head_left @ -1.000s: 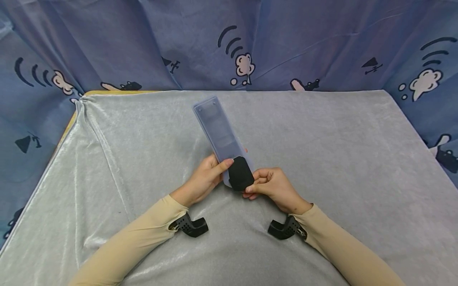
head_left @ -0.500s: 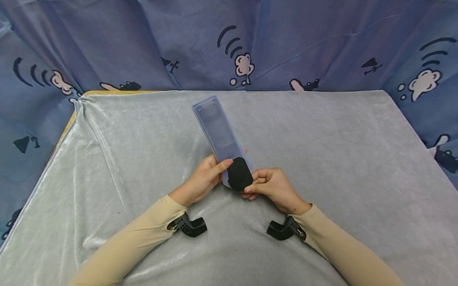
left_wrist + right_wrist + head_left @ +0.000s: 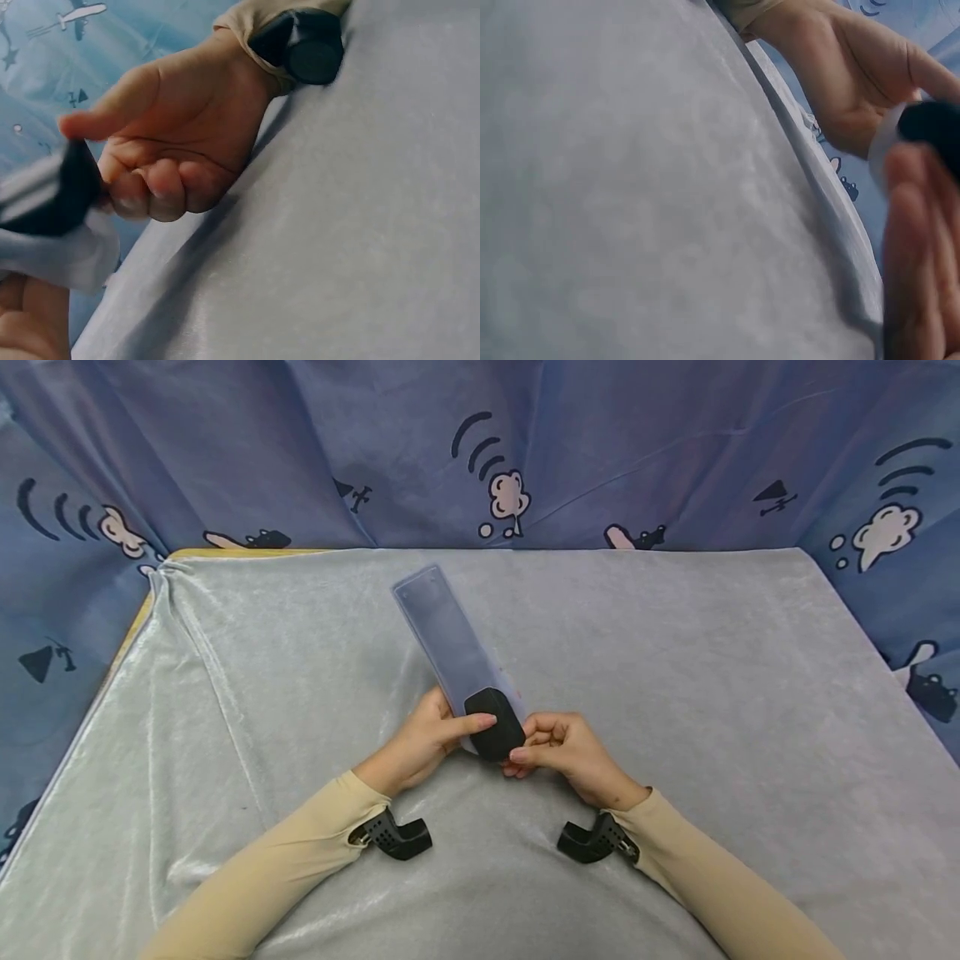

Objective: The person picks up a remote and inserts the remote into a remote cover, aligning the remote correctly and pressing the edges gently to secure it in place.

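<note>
Since the earlier frames, the black remote (image 3: 492, 733) has slid further into the clear sleeve (image 3: 452, 646). Left hand (image 3: 422, 745) pinches the sleeve's near end; right hand (image 3: 567, 750) grips the remote, mid-desk (image 3: 675, 693). Insertion underway; next, push deeper.

We see a grey velvety cloth (image 3: 675, 693) over the table, creased into folds at its far left corner. A strip of yellowish table edge (image 3: 142, 618) shows beside that corner. Behind and at both sides hangs a blue curtain (image 3: 637, 443) printed with white clouds, dark curved strokes and small dark cartoon shapes. We see it in the wrist views too.
</note>
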`<move>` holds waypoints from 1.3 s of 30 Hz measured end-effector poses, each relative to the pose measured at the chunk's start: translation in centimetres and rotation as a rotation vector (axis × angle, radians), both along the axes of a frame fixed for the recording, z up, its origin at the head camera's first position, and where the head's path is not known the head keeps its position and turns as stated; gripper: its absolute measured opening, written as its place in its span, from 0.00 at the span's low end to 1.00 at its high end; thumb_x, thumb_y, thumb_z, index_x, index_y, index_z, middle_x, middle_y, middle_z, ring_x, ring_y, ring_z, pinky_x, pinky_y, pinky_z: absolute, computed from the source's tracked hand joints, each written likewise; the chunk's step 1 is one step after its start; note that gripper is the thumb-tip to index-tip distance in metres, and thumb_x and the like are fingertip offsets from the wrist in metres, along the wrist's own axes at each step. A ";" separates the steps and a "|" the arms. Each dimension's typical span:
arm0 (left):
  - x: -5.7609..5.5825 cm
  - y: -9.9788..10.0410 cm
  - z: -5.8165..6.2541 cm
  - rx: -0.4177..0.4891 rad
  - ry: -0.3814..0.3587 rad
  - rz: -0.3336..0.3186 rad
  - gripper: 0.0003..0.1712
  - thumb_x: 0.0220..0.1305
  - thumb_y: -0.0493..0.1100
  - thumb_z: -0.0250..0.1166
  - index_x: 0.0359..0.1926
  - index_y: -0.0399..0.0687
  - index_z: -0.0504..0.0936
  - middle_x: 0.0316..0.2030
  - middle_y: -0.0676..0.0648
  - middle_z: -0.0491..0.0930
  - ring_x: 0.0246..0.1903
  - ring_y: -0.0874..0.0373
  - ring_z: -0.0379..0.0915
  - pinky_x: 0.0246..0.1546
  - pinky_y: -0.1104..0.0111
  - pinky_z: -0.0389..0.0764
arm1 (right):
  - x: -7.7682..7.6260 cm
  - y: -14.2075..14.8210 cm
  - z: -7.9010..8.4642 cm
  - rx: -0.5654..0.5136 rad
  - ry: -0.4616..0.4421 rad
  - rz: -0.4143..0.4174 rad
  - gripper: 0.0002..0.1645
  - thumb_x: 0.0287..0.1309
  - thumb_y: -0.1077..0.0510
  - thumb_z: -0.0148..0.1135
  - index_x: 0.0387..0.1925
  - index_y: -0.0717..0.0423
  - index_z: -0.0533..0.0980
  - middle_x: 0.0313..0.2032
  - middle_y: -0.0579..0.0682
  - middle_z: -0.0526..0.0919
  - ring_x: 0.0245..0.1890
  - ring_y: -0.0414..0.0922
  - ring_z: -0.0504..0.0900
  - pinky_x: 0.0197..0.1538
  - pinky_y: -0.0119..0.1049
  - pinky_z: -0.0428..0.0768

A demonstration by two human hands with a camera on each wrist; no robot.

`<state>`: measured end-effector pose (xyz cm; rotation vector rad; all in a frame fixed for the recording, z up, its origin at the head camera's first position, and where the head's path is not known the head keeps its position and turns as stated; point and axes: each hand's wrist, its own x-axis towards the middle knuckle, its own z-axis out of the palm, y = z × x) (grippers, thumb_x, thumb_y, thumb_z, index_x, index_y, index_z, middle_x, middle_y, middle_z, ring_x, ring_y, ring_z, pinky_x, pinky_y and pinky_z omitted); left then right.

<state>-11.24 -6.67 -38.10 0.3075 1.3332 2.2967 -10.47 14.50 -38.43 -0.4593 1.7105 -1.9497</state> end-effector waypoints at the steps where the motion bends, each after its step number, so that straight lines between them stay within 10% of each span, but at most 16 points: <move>1: 0.0 -0.1 0.0 0.026 -0.023 -0.006 0.26 0.62 0.29 0.58 0.60 0.34 0.62 0.52 0.39 0.76 0.49 0.55 0.75 0.50 0.66 0.77 | -0.1 0.1 0.0 -0.049 0.024 0.019 0.04 0.62 0.64 0.58 0.32 0.62 0.75 0.28 0.54 0.86 0.30 0.47 0.85 0.36 0.41 0.84; 6: -0.1 -0.3 0.1 0.163 -0.109 -0.071 0.25 0.64 0.31 0.55 0.60 0.34 0.59 0.50 0.42 0.77 0.49 0.54 0.75 0.50 0.65 0.77 | -0.2 0.0 0.2 -0.165 0.119 0.014 0.14 0.69 0.62 0.49 0.31 0.57 0.78 0.27 0.52 0.85 0.28 0.44 0.85 0.32 0.36 0.83; 17: -0.1 -0.4 -0.1 0.208 -0.120 -0.128 0.27 0.64 0.35 0.60 0.59 0.35 0.59 0.48 0.44 0.78 0.48 0.54 0.76 0.48 0.64 0.78 | 0.2 -0.2 0.1 0.064 0.228 -0.299 0.03 0.55 0.69 0.63 0.27 0.67 0.77 0.21 0.48 0.81 0.22 0.44 0.81 0.29 0.36 0.82; 25: -0.1 -0.4 -0.3 0.205 -0.173 -0.113 0.45 0.51 0.46 0.73 0.60 0.33 0.56 0.46 0.45 0.77 0.46 0.56 0.77 0.46 0.67 0.79 | 0.3 -0.1 0.7 0.166 0.422 -0.292 0.08 0.49 0.72 0.67 0.32 0.72 0.77 0.26 0.47 0.82 0.27 0.39 0.80 0.30 0.29 0.80; 32: -0.1 -0.4 -0.2 0.314 -0.180 -0.059 0.26 0.64 0.38 0.62 0.58 0.36 0.60 0.48 0.43 0.78 0.49 0.53 0.76 0.50 0.64 0.78 | 0.4 -0.3 0.7 0.076 0.446 -0.287 0.10 0.46 0.75 0.67 0.32 0.72 0.75 0.29 0.47 0.83 0.29 0.40 0.83 0.32 0.31 0.82; 39: 0.0 -0.2 -0.2 0.339 -0.186 -0.100 0.28 0.64 0.38 0.62 0.59 0.35 0.59 0.50 0.41 0.77 0.52 0.52 0.74 0.53 0.64 0.76 | 0.5 -0.3 0.7 0.144 0.482 -0.290 0.13 0.42 0.79 0.67 0.32 0.71 0.76 0.29 0.46 0.84 0.31 0.39 0.83 0.35 0.33 0.83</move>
